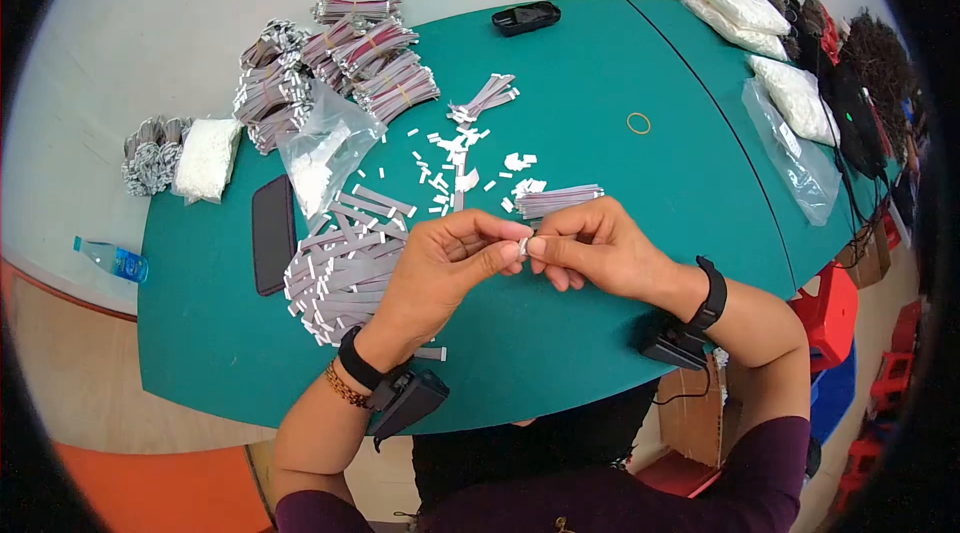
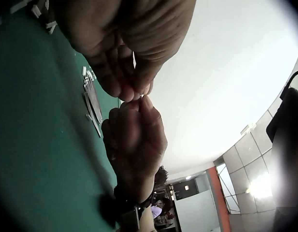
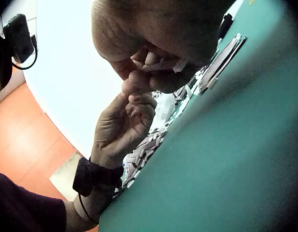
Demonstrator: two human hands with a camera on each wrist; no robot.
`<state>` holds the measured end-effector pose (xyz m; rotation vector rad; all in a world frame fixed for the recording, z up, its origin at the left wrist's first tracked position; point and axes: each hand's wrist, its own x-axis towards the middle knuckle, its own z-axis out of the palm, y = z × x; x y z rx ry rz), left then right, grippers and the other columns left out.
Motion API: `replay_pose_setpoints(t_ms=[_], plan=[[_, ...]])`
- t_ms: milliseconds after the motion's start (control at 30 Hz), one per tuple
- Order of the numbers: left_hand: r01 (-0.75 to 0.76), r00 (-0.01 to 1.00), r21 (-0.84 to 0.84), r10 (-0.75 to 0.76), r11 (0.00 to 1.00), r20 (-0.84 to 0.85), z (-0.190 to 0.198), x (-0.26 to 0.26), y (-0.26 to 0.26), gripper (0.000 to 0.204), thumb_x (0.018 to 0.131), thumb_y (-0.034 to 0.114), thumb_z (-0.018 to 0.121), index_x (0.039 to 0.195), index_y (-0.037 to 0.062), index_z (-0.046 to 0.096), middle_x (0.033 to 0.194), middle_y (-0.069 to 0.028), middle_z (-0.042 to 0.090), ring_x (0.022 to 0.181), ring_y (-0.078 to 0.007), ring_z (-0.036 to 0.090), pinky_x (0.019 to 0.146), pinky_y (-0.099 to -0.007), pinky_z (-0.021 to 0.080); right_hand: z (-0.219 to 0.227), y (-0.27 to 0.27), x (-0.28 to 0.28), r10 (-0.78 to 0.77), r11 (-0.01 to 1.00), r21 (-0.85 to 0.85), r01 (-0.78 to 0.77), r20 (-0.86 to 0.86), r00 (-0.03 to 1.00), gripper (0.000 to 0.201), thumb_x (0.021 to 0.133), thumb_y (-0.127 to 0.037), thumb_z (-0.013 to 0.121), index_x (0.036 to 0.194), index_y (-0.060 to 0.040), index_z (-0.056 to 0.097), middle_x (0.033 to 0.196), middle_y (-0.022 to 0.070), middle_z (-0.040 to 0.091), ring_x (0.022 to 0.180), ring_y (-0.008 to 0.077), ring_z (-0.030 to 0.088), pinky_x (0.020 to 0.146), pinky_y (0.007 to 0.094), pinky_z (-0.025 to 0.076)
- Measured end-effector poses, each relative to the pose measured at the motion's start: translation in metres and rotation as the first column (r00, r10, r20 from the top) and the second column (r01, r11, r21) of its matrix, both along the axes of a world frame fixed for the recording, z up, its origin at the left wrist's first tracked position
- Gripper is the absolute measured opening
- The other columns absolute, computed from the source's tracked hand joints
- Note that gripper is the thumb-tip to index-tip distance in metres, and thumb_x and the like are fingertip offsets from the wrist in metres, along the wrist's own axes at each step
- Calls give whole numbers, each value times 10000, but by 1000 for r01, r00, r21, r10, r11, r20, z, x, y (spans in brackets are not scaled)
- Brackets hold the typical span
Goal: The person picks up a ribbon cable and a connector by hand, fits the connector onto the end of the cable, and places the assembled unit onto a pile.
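My left hand and my right hand meet over the green counter, near the middle of its near edge. Both grips pinch the same small white connector piece, thumb and forefinger tips of each hand pressed onto it from either side; the other fingers are curled in.

The head view alone shows the spread of the counter: a loose heap of grey ribbon cables just left of my left hand, a short bundle of ribbon cables just beyond my right hand, scattered white connector bits toward the middle, banded cable bundles at the far left corner, a clear plastic bag beside them, a black phone near the left edge, and a rubber band toward the far right.

The left wrist view shows my fingertips from below, touching those of the right hand, though the piece is barely seen there. The right wrist view shows a white strip lying under my right fingers, and the left hand reaching up to it.
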<state>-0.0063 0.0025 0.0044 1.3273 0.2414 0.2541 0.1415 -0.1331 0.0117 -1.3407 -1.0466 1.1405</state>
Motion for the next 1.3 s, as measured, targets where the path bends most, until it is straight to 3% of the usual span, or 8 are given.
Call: replay_pose_setpoints(t_ms=[333,633,833,933,1033,1133,1300], plan=[[-99,994,169,91,981,54,0,0,-10,160,841,35,623,987,-28,631,941,-92,653,868,-114,603,772,-236,488,0,-3,-2,-39,999,29,38,35,999,238,884,-188,558,715,-30,609,550,-15,526,500,29,454,449,196,330],[-32,999,-28,32,999,14,4,-1,-7,159,852,66,617,990,-11,634,916,-89,655,825,-120,604,754,-235,481,0,-2,0,-7,1000,27,8,-32,999,235,892,-199,547,738,-39,626,560,-13,538,500,29,454,453,189,339],[-27,1000,-36,27,999,-9,5,-2,-6,159,851,63,618,992,-5,638,909,-80,654,829,-119,602,752,-234,475,-3,0,0,1,999,47,1,-46,999,238,892,-199,545,734,-39,624,561,-12,541,495,29,452,448,188,342],[-76,997,89,78,993,-19,8,-2,-11,159,848,44,615,994,-10,644,909,-80,655,840,-122,602,775,-240,471,-7,0,1,-17,999,36,19,-33,999,238,884,-196,546,720,-39,620,564,-11,543,493,29,450,446,191,338],[-143,986,256,116,956,116,0,-1,-14,158,828,12,627,980,-28,643,931,-97,645,855,-130,609,780,-247,496,-6,-2,-2,-47,998,40,47,4,999,238,876,-195,547,710,-40,617,563,-10,543,493,30,449,446,194,334],[-158,985,377,121,913,120,2,-2,-14,166,825,-2,623,987,-36,638,926,-95,645,864,-132,608,790,-254,495,-7,-3,-2,-51,998,35,51,1,999,238,875,-194,548,705,-40,614,566,-9,545,496,30,451,448,194,338],[-105,994,52,103,993,33,10,0,-12,168,838,35,622,990,-36,622,895,-91,645,817,-125,608,761,-238,492,0,-1,-2,-33,999,27,34,-27,999,234,880,-186,546,710,-41,613,579,-7,556,501,30,459,456,190,352]])
